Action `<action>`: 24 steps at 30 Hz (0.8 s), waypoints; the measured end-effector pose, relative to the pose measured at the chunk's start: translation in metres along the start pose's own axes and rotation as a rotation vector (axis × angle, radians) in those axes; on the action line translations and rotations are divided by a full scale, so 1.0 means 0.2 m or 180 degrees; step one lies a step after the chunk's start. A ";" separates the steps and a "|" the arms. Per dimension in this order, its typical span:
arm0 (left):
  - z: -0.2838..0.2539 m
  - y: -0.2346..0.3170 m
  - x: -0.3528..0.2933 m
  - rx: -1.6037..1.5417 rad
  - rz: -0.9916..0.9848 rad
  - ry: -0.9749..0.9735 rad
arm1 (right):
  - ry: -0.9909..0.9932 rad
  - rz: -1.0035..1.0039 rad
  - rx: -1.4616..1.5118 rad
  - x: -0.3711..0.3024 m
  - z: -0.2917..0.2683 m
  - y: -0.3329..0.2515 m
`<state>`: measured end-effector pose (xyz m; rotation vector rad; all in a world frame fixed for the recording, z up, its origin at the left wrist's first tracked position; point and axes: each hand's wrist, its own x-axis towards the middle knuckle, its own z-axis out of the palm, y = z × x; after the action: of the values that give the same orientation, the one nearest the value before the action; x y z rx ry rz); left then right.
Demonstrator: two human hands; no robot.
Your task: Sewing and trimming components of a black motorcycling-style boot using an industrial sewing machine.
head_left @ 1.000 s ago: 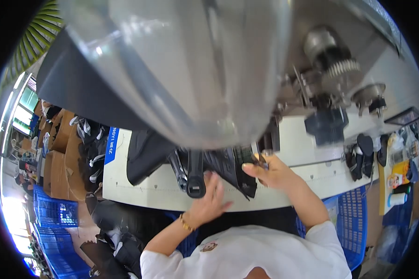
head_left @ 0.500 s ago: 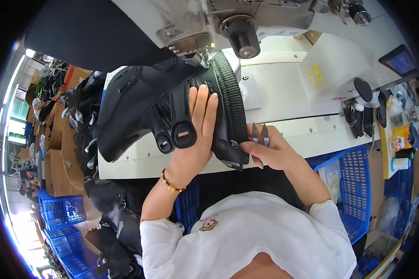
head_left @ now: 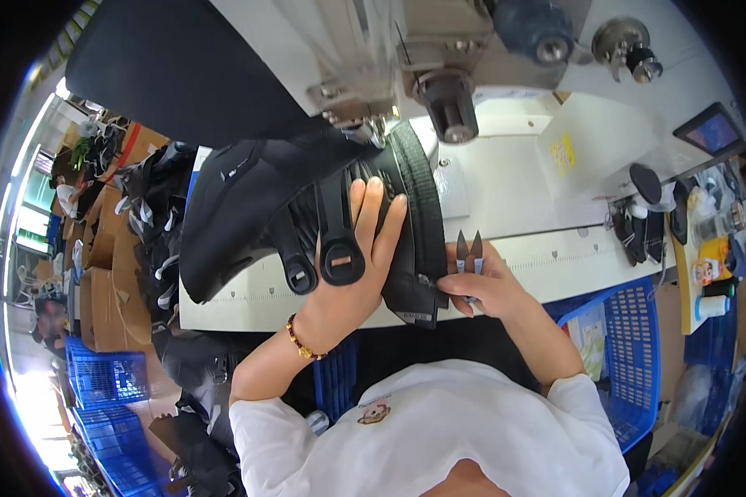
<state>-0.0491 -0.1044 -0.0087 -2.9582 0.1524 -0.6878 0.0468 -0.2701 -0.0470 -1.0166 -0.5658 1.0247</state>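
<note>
A bulky black padded piece (head_left: pixel 249 207) lies on the white sewing machine bed, its upper edge at the presser foot (head_left: pixel 376 132). Along its right side runs a black ribbed band (head_left: pixel 420 195). Two black straps with rounded, slotted ends hang across it, the larger strap end (head_left: pixel 341 262) against my left hand (head_left: pixel 365 265). That hand rests flat on the piece with fingers stretched out. At the band's lower end, my right hand (head_left: pixel 496 286) is closed around thread snips (head_left: pixel 470 257), blades pointing up and apart. Its thumb and fingertips are beside or touching the band's edge; which, I cannot tell.
The sewing machine head (head_left: pixel 340 50) hangs over the work. A blue plastic basket (head_left: pixel 634 348) stands at right, near thread spools (head_left: pixel 711 308). Black pieces (head_left: pixel 215 364) are heaped at left, beside cardboard boxes (head_left: pixel 112 306) and blue crates (head_left: pixel 108 377). Another person (head_left: pixel 66 197) is far left.
The whole view has shifted, so the machine and work sit lower and farther right in the picture. Both hands keep nearly the same places on the black piece.
</note>
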 end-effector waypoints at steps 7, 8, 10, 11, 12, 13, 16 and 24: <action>0.08 -0.10 0.02 -0.0993 0.0181 0.0555 | 0.0496 -0.0418 -0.0117 0.21 -0.01 -0.03; 0.09 -0.11 0.03 -0.0946 0.0182 0.0456 | 0.0543 -0.0644 -0.0496 0.23 -0.01 -0.04; 0.10 -0.12 0.05 -0.0764 0.0174 0.0495 | 0.0575 -0.0794 -0.0580 0.28 0.00 -0.05; 0.09 -0.13 0.05 -0.0520 0.0126 0.0411 | 0.0537 -0.0642 -0.0506 0.29 0.00 -0.06; 0.08 -0.14 0.06 -0.0550 0.0154 0.0424 | 0.0502 -0.0488 -0.0426 0.30 0.01 -0.06; 0.07 -0.15 0.06 -0.0599 0.0193 0.0209 | 0.0446 -0.0369 -0.0497 0.29 0.01 -0.06; 0.04 -0.17 0.06 -0.0673 0.0238 -0.0001 | 0.0377 -0.0643 -0.0599 0.28 0.03 -0.05; -0.01 -0.14 0.09 -0.0598 0.0285 -0.0300 | 0.0453 -0.0875 -0.0639 0.28 0.03 0.00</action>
<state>-0.0322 -0.0787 0.0043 -3.1309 0.3579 -0.5498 0.0672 -0.2170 -0.0483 -1.1421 -0.6794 0.6567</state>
